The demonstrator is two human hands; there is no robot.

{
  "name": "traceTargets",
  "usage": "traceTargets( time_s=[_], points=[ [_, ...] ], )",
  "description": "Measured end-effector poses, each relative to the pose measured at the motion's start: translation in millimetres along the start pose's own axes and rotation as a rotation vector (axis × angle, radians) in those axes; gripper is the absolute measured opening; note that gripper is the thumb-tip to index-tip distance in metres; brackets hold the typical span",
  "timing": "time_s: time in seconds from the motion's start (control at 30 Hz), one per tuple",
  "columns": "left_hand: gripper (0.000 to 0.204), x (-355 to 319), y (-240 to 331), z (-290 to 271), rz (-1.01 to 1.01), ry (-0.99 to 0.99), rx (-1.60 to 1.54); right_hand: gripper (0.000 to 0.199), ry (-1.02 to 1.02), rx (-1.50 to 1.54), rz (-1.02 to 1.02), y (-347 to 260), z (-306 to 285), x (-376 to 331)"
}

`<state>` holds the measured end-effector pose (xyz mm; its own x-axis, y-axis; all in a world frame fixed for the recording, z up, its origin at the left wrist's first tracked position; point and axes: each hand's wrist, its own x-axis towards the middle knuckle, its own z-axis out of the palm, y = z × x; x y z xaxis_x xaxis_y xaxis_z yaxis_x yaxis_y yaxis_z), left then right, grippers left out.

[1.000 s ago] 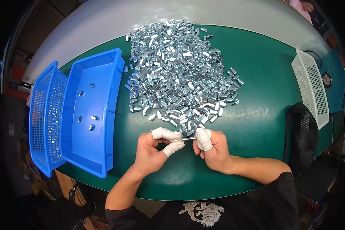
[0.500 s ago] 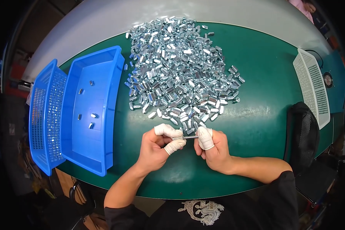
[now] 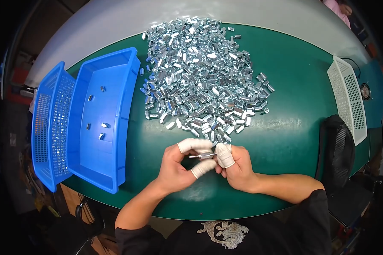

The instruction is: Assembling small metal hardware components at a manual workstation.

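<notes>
A slim metal rod (image 3: pixel 194 157) runs through a silver hex coupling nut (image 3: pixel 206 156) just in front of the pile. My right hand (image 3: pixel 238 168) is closed, pinching the rod's right end between thumb and fingers. Around the nut, my left hand (image 3: pixel 177 166) is open, its thumb below and forefinger above, both apart from the metal. White finger covers sit on thumbs and forefingers. Beyond my hands lies a large heap of similar coupling nuts (image 3: pixel 200 80).
On the left, a shallow blue tray (image 3: pixel 122 123) holds several loose nuts; a blue perforated basket (image 3: pixel 42 127) stands beside it. A white perforated basket (image 3: pixel 349 97) and a black mesh-covered item (image 3: pixel 337 148) are at the right of the green table (image 3: pixel 285 131). Another person (image 3: pixel 339 9) is far right.
My left fingers have spread away from their pinch, exposing the nut on the rod. My right hand has shifted slightly left with the rod.
</notes>
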<state>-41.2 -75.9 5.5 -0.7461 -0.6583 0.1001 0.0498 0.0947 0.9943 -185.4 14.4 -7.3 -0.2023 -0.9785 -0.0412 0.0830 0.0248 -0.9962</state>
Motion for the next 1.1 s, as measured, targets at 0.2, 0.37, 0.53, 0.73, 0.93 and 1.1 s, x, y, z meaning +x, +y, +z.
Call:
traceTargets(
  time_s=[0.2,0.37,0.53,0.73,0.93,1.1],
  points=[
    [0.021,-4,-5,-11,-0.064,-0.026,0.236,0.043,-0.014,-0.03,-0.06,1,0,-1],
    [0.009,-1,7,-1,-0.013,0.1,0.208,0.042,-0.034,-0.045,0.026,4,-6,-2],
    [0.016,-1,16,-14,0.241,0.092,0.482,0.04,-0.052,0.009,0.06,0,-5,-1],
    [0.02,-3,26,-53,0.338,0.462,0.59,0.046,0.095,0.197,0.165,-1,-9,4],
    [0.028,-2,43,-60,0.365,0.945,0.829,0.047,0.043,0.063,0.079,0,-4,-1],
    [0.043,6,6,-29,0.076,0.435,1.129,0.03,0.014,0.084,0.075,8,-7,-4]
  ],
)
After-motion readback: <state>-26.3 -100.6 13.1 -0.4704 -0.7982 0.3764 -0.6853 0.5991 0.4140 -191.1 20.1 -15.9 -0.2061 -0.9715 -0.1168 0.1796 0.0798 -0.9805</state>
